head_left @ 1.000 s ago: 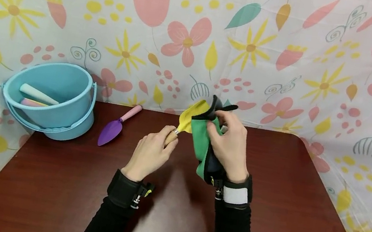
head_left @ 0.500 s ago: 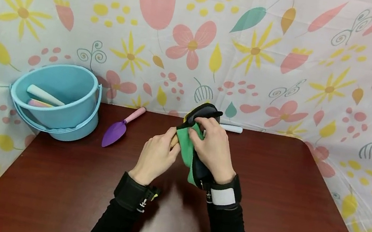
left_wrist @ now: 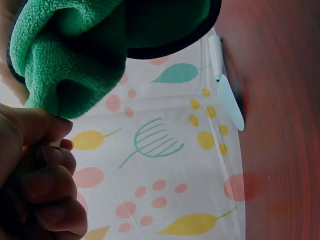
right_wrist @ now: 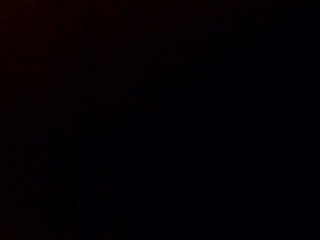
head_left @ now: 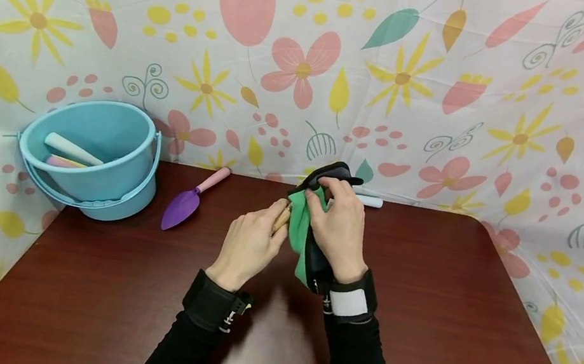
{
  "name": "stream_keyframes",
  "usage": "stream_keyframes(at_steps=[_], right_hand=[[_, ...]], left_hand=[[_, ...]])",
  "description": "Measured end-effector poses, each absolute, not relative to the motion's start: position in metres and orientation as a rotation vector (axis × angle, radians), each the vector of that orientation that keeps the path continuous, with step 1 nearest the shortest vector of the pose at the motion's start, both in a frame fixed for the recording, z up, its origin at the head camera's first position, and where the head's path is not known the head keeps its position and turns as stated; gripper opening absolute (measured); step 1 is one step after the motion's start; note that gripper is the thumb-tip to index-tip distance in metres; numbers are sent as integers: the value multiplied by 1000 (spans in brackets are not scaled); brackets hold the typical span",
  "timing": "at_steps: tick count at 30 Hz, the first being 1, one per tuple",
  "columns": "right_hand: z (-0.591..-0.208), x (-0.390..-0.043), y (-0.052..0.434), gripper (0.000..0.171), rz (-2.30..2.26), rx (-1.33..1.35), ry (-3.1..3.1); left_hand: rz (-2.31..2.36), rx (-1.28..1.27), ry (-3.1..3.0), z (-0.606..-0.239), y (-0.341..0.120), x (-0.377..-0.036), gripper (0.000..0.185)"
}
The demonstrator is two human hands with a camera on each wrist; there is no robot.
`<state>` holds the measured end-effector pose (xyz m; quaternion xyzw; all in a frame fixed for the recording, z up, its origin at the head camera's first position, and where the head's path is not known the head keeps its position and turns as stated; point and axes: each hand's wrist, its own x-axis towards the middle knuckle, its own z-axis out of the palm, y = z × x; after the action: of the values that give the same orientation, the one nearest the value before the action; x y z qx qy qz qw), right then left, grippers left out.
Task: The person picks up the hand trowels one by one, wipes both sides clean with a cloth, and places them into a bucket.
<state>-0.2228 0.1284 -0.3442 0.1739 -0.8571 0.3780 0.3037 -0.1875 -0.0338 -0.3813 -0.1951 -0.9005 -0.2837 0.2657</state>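
Above the table [head_left: 417, 332], the left hand [head_left: 248, 245] grips a wooden handle [head_left: 281, 219], while the right hand [head_left: 339, 228] clamps a green cloth [head_left: 296, 234] around what is probably the tool's blade, hidden inside; the right wrist view is black

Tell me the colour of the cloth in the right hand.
Green, with a black edge: the cloth in the right hand shows best in the head view.

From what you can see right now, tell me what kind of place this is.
Probably a staged tabletop set, not a lived-in room: a dark red table walled by a flowered sheet, with toy garden tools laid out, a blue bucket and a purple trowel.
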Motion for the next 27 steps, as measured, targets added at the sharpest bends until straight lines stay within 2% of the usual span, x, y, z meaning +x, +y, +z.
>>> stream_keyframes(at_steps=[8,16,22,27], right_hand=[[-342,-230,147,21,993,362,-2164],[-342,-233,166,27,1023,286,-2138],[-341,-229,174,30,1053,255,-2116],[-336,-227,174,30,1051,276,-2085]], left_hand=[[-726,-605,-2424,-382,-36,-189,21],[-772,-639,-2441,-382,-38,-190,8],[-878,-569,-2500,-384,-40,-190,23],[-961,-537,-2498,-384,-40,-191,24]])
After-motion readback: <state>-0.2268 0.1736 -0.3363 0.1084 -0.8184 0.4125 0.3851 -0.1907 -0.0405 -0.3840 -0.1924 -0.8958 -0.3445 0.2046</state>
